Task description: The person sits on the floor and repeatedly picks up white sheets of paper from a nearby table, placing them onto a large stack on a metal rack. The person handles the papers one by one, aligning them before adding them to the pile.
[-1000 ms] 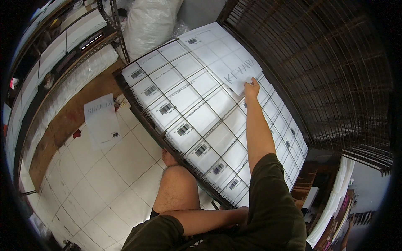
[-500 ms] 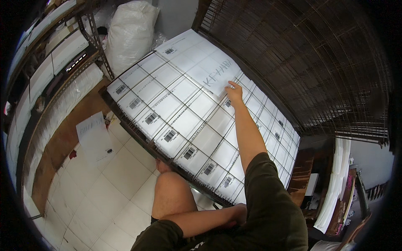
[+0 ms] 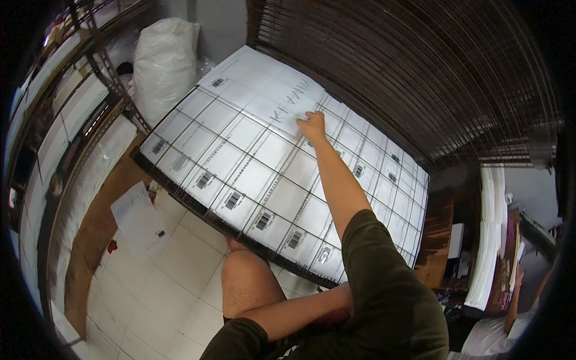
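Observation:
My right hand (image 3: 313,127), its arm stretched out in a dark green sleeve, has its fingers closed at the near right corner of a thin, translucent white sheet (image 3: 255,78). Handwritten letters and a small barcode show on that sheet. It lies over the far left part of a tilted rack top covered with white printed paper (image 3: 246,162), marked by barcodes and crossed by dark grid lines. My left forearm (image 3: 306,312) lies across my lap, and the left hand's fingers are hidden behind my right sleeve.
Dark wire racks (image 3: 396,78) stand raised behind the rack top. A similar translucent sheet (image 3: 141,222) lies on the tiled floor at left, near a metal shelf (image 3: 99,48) of stacked paper. A full white sack (image 3: 165,69) stands behind it. White stacks (image 3: 489,240) stand at right.
The whole view has shifted, so the rack top sits slightly further left. My right hand stays at the sheet's corner with its fingers bent a little differently. The left forearm keeps its place.

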Demonstrator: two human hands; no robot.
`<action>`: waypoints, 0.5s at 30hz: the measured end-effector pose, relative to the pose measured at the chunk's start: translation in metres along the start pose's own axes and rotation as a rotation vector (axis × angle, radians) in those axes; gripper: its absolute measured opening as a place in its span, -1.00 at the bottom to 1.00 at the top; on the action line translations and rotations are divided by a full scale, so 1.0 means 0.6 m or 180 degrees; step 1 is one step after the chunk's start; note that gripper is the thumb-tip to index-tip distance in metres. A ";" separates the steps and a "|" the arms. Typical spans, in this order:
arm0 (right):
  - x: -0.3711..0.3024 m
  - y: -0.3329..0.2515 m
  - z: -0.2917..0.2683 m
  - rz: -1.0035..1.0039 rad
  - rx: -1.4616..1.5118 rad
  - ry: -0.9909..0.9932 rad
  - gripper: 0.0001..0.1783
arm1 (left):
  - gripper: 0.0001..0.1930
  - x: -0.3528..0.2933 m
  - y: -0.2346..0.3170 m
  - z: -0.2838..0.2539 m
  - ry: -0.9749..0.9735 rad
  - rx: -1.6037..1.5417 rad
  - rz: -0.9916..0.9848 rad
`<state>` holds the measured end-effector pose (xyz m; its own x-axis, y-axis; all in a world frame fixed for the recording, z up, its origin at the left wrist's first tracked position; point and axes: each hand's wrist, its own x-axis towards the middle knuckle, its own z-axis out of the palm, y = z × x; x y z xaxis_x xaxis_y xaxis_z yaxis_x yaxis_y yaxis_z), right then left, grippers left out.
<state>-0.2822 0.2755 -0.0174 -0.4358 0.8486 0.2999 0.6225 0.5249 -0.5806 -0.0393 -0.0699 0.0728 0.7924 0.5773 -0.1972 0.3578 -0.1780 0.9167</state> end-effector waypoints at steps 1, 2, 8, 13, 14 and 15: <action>-0.019 -0.031 -0.013 0.0128 0.0159 0.0090 -0.40 | -0.23 0.000 -0.004 -0.002 0.0015 -0.0008 -0.0027; -0.033 -0.035 -0.038 0.0077 0.0351 0.0101 -0.34 | -0.23 0.003 -0.003 -0.002 -0.0010 0.0011 -0.0022; -0.224 -0.053 -0.349 -0.0811 0.0477 0.0202 -0.45 | -0.21 0.001 0.001 -0.008 -0.0107 0.0080 -0.0223; -0.371 0.090 -0.698 -0.0352 0.0130 0.2048 -0.55 | -0.23 0.034 -0.001 0.018 -0.0299 0.0714 -0.0158; -0.393 0.111 -0.756 -0.0361 -0.0289 0.2709 -0.51 | -0.24 0.034 -0.006 0.025 -0.0370 0.0720 -0.0234; -0.436 0.156 -0.833 0.0086 -0.0717 0.3098 -0.45 | -0.24 0.036 -0.007 0.035 -0.0481 0.0739 -0.0227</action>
<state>0.2150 0.1356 0.2284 0.2399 0.4925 0.8366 0.7769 0.4194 -0.4697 -0.0133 -0.0732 0.0575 0.8195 0.4728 -0.3239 0.5051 -0.3289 0.7980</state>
